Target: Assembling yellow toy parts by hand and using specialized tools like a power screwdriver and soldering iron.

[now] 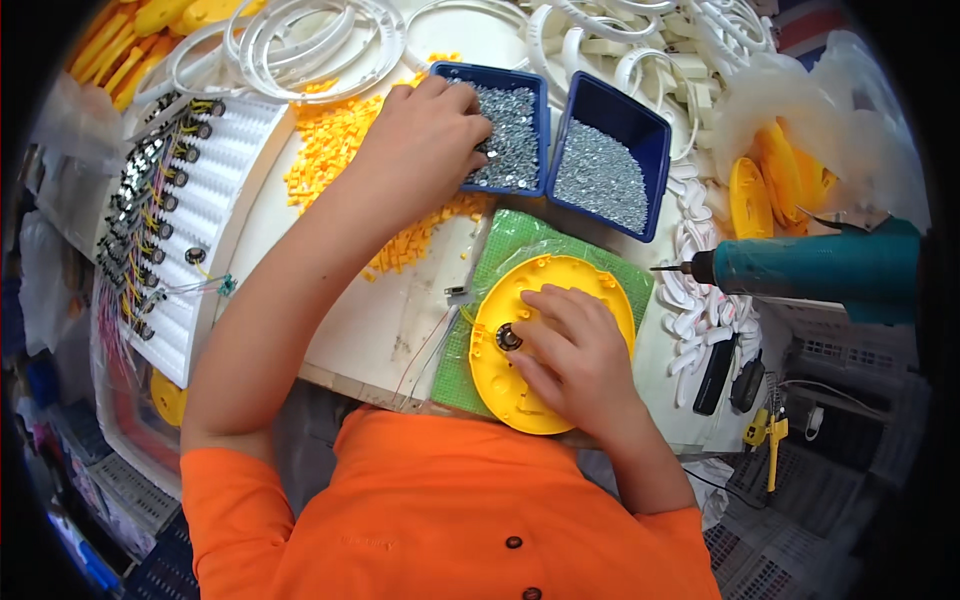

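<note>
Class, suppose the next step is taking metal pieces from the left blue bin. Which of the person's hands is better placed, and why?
Most likely the left: the left hand is at the left blue bin, over its small metal pieces, while the right hand rests on the yellow disc.

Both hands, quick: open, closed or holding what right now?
Left hand: curled at the dark-blue rectangular bin of small silvery metal pieces; grip cannot be told.
Right hand: partly open, resting on the round yellow plastic shell.

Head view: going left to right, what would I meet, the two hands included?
White ridged tray → left hand → right hand, lying on a yellow round shell → teal power screwdriver.
</note>
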The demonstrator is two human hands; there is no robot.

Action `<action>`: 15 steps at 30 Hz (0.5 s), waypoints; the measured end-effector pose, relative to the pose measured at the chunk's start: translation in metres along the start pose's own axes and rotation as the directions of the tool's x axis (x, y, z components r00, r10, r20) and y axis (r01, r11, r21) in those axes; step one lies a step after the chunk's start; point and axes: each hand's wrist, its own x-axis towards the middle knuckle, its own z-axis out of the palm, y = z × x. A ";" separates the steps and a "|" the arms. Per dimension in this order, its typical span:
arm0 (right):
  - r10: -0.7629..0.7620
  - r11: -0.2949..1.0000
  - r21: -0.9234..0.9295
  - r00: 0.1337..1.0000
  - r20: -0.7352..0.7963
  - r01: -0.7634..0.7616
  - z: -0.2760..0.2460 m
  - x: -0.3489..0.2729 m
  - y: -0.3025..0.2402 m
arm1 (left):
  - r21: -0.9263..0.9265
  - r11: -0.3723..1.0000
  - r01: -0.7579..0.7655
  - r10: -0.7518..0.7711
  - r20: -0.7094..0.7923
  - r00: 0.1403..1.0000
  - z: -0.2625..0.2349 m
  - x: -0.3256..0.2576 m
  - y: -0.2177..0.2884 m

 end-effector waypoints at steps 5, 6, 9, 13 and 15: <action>-0.176 0.947 -0.323 0.839 -0.515 0.001 -0.047 -0.036 0.034 | 0.029 0.999 0.026 -0.025 -0.015 1.000 0.004 0.004 -0.004; -0.118 0.897 -0.398 0.767 -0.631 -0.190 -0.059 -0.041 0.039 | 0.022 1.000 0.011 -0.011 -0.014 1.000 0.002 0.005 -0.003; 0.073 0.996 0.020 0.671 -0.738 -0.087 -0.084 -0.001 0.053 | 0.009 1.000 0.025 -0.025 -0.022 0.999 -0.001 0.002 0.003; 0.348 0.702 0.702 0.802 -0.486 0.120 -0.106 0.035 0.041 | -0.068 0.998 0.002 -0.006 -0.054 0.999 -0.006 -0.004 0.013; 0.316 0.648 0.755 0.865 -0.389 0.102 -0.108 0.039 0.035 | -0.114 0.993 0.013 -0.018 -0.045 0.999 -0.017 -0.016 0.029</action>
